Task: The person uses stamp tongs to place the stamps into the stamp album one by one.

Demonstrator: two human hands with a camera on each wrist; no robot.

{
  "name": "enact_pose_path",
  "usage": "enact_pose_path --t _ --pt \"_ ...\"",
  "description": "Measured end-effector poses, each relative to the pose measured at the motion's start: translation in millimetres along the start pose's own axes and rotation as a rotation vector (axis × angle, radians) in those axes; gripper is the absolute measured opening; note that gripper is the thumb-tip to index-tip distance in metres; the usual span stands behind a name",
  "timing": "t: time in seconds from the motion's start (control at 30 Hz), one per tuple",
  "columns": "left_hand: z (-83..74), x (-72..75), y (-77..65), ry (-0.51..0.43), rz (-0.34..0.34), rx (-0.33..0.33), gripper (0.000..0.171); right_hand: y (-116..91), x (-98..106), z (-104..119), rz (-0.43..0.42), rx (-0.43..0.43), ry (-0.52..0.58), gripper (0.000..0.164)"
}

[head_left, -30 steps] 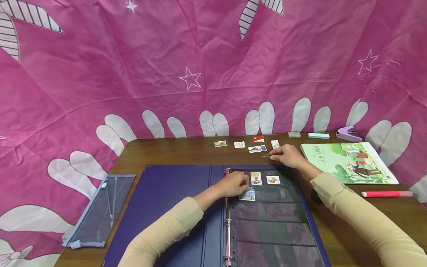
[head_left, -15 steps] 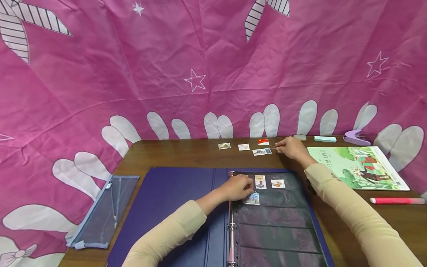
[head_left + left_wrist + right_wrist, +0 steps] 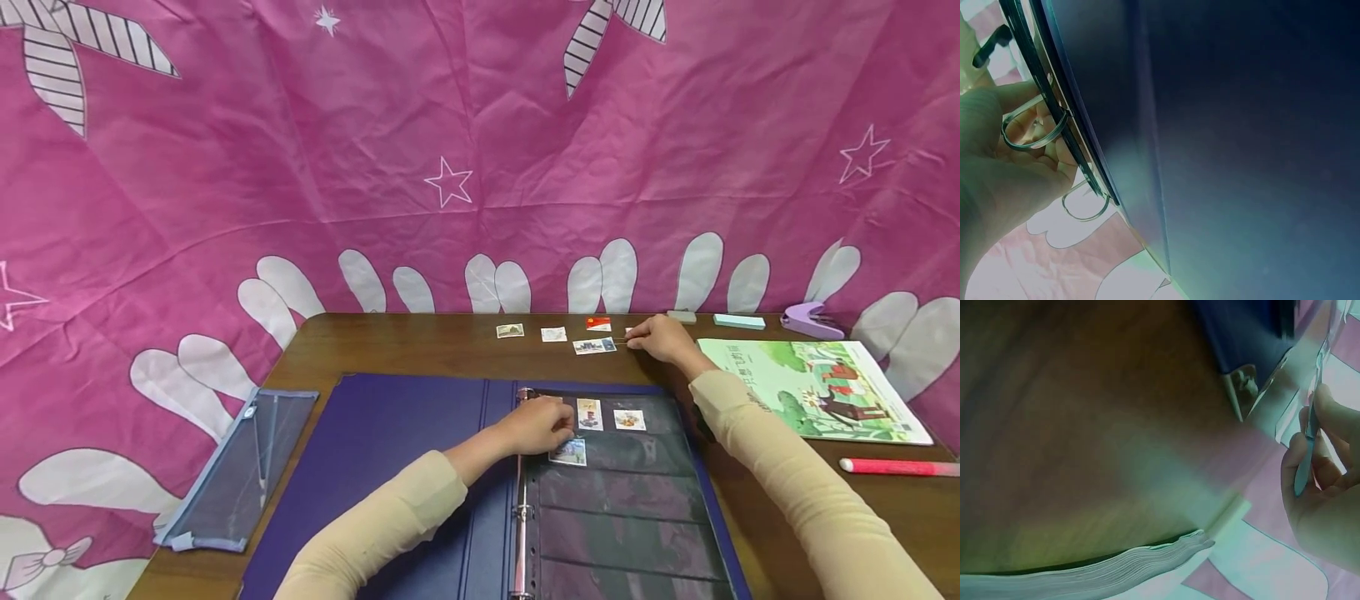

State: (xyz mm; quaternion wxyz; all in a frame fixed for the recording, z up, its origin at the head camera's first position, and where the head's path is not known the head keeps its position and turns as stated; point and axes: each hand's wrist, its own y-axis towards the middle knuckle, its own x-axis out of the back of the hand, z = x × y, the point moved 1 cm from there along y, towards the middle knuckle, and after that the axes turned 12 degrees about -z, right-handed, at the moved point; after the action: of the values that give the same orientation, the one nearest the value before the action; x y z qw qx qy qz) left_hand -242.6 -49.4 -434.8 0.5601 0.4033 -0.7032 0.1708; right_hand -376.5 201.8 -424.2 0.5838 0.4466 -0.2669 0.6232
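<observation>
My right hand [image 3: 663, 340] pinches slim metal tweezers [image 3: 1310, 440] behind the album. Their tips are beside a blue landscape stamp [image 3: 595, 346], and a pale stamp [image 3: 627, 331] is mostly hidden by the fingers. My left hand [image 3: 538, 425] rests on the black album page [image 3: 592, 500], fingers curled and thumb and fingertips pinching at a pocket edge. Under its fingertips a blue stamp [image 3: 570, 452] shows in the second row. In the top row sit a tall stamp [image 3: 589, 414] and a small animal stamp [image 3: 629, 419]. In the left wrist view, the left hand's fingers curl beyond a binder ring [image 3: 1035, 134].
A red stamp [image 3: 598, 323], a white stamp [image 3: 553, 334] and an olive stamp [image 3: 510, 331] lie behind the blue album cover [image 3: 375, 467]. A mesh pouch [image 3: 240, 475] is left; a green book [image 3: 817, 392], red marker [image 3: 896, 467] and purple stapler-like object [image 3: 812, 321] are right.
My right hand has moved away from me with the tweezers, to the right of the landscape stamp, covering most of the pale stamp. The left hand stays at the page. The head view shifts slightly.
</observation>
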Motion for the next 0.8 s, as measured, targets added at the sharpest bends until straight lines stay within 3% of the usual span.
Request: enact_pose_path --t 0.5,0.67,0.8 --pt "-4.0 -3.4 -1.1 -0.038 -0.006 -0.026 0.008 -5.0 4.5 -4.4 -0.04 -0.019 0.004 0.019" --pt "-0.4 -5.3 -0.2 -0.083 -0.024 -0.013 0.009 -10.5 16.8 4.2 -0.082 -0.003 0.068 0.02" --pt "1.8 -3.8 1.6 -0.108 -0.044 -0.004 0.009 -21.7 28.1 12.8 -0.067 -0.004 0.134 0.021"
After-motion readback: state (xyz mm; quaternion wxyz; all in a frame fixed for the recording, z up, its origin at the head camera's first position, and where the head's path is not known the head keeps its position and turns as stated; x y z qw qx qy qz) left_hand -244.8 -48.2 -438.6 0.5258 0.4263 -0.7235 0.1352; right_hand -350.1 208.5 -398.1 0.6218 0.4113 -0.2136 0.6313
